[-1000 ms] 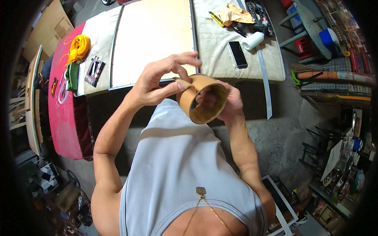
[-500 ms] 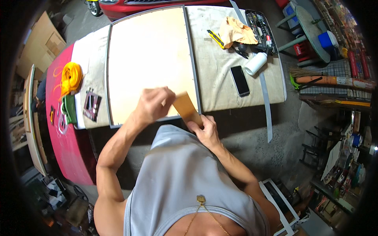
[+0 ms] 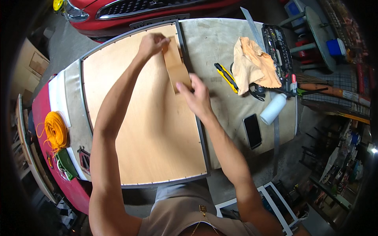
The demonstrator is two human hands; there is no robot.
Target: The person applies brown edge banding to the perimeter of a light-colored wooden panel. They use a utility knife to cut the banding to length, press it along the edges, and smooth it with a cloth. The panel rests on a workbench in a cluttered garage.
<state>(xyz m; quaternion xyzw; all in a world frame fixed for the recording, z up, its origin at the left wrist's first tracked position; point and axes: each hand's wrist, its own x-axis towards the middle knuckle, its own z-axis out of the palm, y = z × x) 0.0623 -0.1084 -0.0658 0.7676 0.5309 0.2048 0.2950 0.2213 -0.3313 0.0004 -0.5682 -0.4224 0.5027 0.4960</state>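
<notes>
A wide strip of brown tape point(image 3: 176, 67) stretches between my hands, over the far right part of a thin wooden panel point(image 3: 134, 102). My left hand point(image 3: 152, 45) pinches the strip's far end near the panel's top right corner. Lower down, my right hand point(image 3: 195, 96) grips the near end, thumb on top, beside the frame's right side. I cannot tell whether the strip touches the panel. The panel lies flat in a thin dark grey frame point(image 3: 202, 151), with small fasteners along its edges.
Right of the frame lie a yellow utility knife point(image 3: 226, 78), an orange cloth point(image 3: 254, 63), a black tool case point(image 3: 277, 51), a white bottle point(image 3: 273, 109), a phone point(image 3: 252, 131) and a metal straightedge point(image 3: 276, 153). Orange cord point(image 3: 56, 129) sits at left. A red car point(image 3: 118, 15) stands beyond.
Both hands have moved away from my body, carrying the brown strip from the panel's near edge to its far right part. My view has leaned forward over the panel.
</notes>
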